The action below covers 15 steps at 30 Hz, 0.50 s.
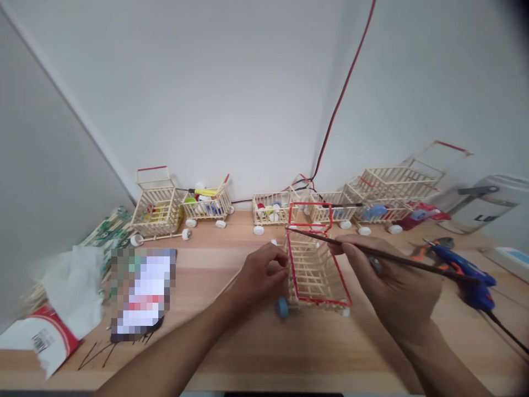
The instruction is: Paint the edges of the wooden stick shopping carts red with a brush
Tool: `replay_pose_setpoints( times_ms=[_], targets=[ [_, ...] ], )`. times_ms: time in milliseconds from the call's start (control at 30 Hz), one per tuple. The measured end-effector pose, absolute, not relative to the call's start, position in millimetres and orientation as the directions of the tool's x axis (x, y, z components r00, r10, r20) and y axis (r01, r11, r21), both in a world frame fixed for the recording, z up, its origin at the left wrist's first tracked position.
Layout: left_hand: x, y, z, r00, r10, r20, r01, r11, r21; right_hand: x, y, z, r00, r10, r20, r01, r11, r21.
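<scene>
— Where is the cart (314, 271)?
— Centre of the frame, with the left hand (261, 275) curled closed on its left side.
— And the right hand (390, 284)?
— It pinches a brush (407, 261), whose tip touches the cart's red rim. Labels at the right edge are unreadable.

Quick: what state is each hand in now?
Left hand: closed on the stick cart.
Right hand: closed on a thin brush.

Packet (142, 292) pixelated, red cable (363, 33) cut off above
</scene>
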<state>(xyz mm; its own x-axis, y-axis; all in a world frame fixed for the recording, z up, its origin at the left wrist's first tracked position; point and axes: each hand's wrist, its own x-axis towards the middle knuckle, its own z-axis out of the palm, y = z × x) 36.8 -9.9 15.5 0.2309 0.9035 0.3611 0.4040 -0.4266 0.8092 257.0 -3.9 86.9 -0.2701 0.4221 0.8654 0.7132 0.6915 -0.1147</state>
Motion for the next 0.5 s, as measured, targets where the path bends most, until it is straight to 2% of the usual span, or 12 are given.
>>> replay_pose_setpoints(
  times_ms=[267,433,500],
  targets=[
    [37.1,-9.9,14.2,0.23,0.894,0.386,0.407,-0.448,0.796,260.7,-12.2,87.3,-0.275,0.39,0.879,0.766,0.642,-0.045],
    [36.9,-9.3,13.5,0.23,0.89,0.394,0.398,-0.456,0.796,257.4,-7.4,84.8,-0.286,0.412,0.865,0.708,0.699,-0.099],
    [36.8,-8.9,13.1,0.233,0.892,0.388,0.403,-0.451,0.796,256.0,-7.8,86.4,-0.277,0.388,0.879,0.723,0.687,-0.076]
  ],
)
